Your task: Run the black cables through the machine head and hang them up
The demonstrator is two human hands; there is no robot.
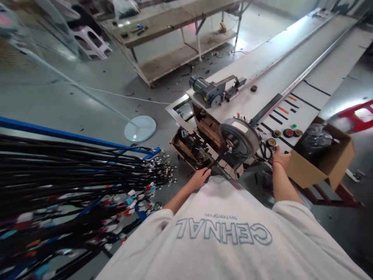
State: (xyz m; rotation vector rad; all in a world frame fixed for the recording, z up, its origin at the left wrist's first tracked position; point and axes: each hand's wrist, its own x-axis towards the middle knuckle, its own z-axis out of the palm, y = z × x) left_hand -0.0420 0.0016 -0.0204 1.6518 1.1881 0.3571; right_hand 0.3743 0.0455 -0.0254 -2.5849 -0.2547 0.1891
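Note:
My left hand [201,177] is at the near corner of the machine table, its fingers closed round the end of a black strip [217,160] that runs up toward a large grey wheel [239,136]. On the table's near edge, my right hand [281,157] has its fingers curled; whatever they grip is too small to make out. Just left of that hand lie black-handled scissors [264,149]. A tape roll [271,142] sits beyond its fingertips, and a red button [288,133] is a little farther off.
Bundles of black cable harnesses [72,167] hang on a blue rack at left. An open cardboard box [309,167] with black plastic stands at right. A motor [201,87] is mounted on the table. Behind is a workbench [175,23]; a round white base [140,128] stands on the floor.

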